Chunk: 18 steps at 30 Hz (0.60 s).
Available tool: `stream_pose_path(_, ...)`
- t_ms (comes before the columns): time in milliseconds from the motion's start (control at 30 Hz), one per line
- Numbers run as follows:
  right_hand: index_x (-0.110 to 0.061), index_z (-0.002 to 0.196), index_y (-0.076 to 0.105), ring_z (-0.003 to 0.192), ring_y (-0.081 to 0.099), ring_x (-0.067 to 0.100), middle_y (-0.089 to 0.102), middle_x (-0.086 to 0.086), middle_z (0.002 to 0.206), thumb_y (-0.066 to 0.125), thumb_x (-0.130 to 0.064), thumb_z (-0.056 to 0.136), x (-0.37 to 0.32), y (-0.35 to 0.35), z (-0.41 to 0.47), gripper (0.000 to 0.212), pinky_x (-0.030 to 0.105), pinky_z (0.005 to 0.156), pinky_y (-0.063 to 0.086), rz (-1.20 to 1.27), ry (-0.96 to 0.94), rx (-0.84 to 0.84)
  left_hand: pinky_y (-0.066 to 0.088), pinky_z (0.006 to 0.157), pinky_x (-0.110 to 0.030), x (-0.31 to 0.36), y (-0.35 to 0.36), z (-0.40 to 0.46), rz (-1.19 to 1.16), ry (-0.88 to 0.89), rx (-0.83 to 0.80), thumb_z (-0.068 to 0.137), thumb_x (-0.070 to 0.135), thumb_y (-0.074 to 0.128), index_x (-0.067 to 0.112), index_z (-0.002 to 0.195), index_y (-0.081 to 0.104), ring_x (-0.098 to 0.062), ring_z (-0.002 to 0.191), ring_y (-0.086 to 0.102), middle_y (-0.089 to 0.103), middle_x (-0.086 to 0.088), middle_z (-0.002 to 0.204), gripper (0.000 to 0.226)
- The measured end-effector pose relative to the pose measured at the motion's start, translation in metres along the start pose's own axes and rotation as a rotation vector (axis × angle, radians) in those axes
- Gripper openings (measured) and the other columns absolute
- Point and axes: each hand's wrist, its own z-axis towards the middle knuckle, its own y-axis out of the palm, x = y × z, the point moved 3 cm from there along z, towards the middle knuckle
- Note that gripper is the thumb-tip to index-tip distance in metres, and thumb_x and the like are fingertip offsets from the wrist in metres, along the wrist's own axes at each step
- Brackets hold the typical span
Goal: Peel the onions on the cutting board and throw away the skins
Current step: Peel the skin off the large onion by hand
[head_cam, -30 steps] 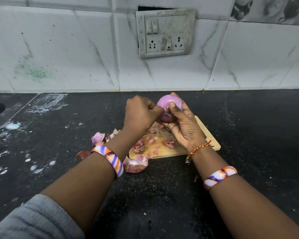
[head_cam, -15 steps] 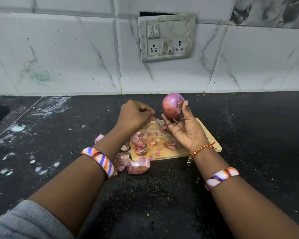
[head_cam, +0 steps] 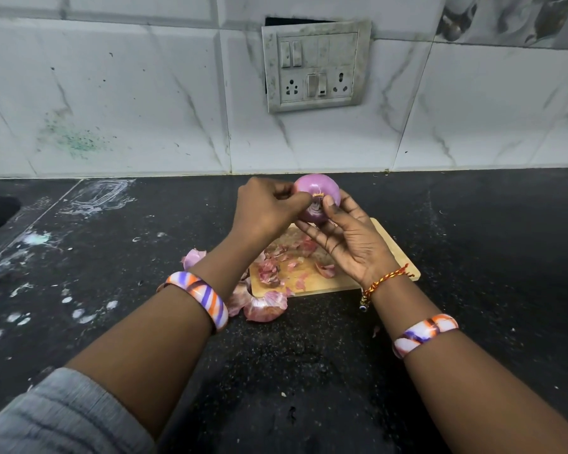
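Loose skins [head_cam: 265, 305] are scattered on the desk [head_cam: 112, 290] below the left wrist. The left hand [head_cam: 266, 208] is curled, its fingertips pinched at the onion's [head_cam: 316, 191] cut end. The onion is gripped by the right hand [head_cam: 348, 244], thumb on its face, and is held above the board [head_cam: 309, 283], where more skins lie beneath both hands.

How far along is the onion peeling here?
Done: the onion looks mostly bare, its purple flesh smooth. In hand: the right hand holds it above the cutting board while the left hand pinches at its cut end, seemingly picking off a last bit. Left: loose skins lie on the board and on the black counter, none thrown away. No other onion shows.
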Motion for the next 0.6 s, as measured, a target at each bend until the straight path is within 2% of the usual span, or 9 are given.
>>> stream_pose_path(100,-0.01,0.106,0.055,0.089,0.066,0.024,0.062,0.015,0.105,0.048,-0.002,0.091,0.001,0.0,-0.001,0.018,0.044,0.079,0.055,0.002,-0.006,0.016,0.055,0.069,-0.032,-0.008,0.003,-0.001,-0.193,-0.114,0.004,0.073,0.014,0.065,0.013,0.071,0.075,-0.005,0.056,0.055,0.062,0.006,0.049,0.01)
stream_pose_path(167,-0.009,0.109,0.054,0.095,0.063,0.027,0.06,0.016,0.108,0.049,-0.001,0.09,0.001,0.0,-0.002,0.021,0.044,0.079,0.055,0.001,-0.006,0.027,0.057,0.077,-0.04,-0.012,0.006,-0.002,-0.299,-0.18,0.022,0.074,0.008,0.064,0.01,0.075,0.075,-0.009,0.058,0.059,0.066,0.001,0.055,0.011)
stream_pose_path(300,-0.009,0.119,0.051,0.096,0.062,0.027,0.058,0.015,0.115,0.049,0.003,0.089,0.003,0.0,-0.005,0.033,0.043,0.079,0.054,-0.004,-0.005,0.045,0.057,0.078,-0.046,-0.013,0.011,-0.004,-0.339,-0.226,0.049,0.071,0.008,0.067,0.014,0.067,0.072,-0.021,0.068,0.065,0.069,-0.011,0.067,0.009)
stream_pose_path(367,-0.011,0.114,0.053,0.093,0.063,0.027,0.06,0.013,0.11,0.049,0.004,0.089,0.004,0.001,-0.007,0.029,0.042,0.078,0.054,-0.014,-0.004,0.052,0.058,0.076,-0.042,-0.015,0.012,-0.004,-0.312,-0.234,0.052,0.065,0.011,0.067,0.012,0.069,0.073,-0.022,0.068,0.065,0.07,-0.014,0.07,0.007)
stream_pose_path(500,-0.005,0.104,0.053,0.09,0.063,0.031,0.059,0.017,0.103,0.049,0.001,0.091,0.002,0.003,-0.007,0.015,0.042,0.07,0.056,0.068,0.018,0.096,0.056,0.065,-0.024,-0.024,0.008,-0.003,-0.307,-0.273,0.115,0.08,-0.008,0.058,-0.004,0.095,0.069,-0.014,0.061,0.059,0.067,-0.016,0.077,0.019)
stream_pose_path(600,-0.004,0.101,0.054,0.093,0.061,0.033,0.059,0.019,0.103,0.049,-0.001,0.092,0.001,0.002,-0.007,0.011,0.043,0.071,0.055,0.091,0.019,0.121,0.053,0.061,-0.02,-0.017,0.008,-0.008,-0.438,-0.274,0.087,0.082,-0.006,0.059,0.001,0.081,0.068,-0.013,0.059,0.056,0.062,-0.009,0.066,0.011)
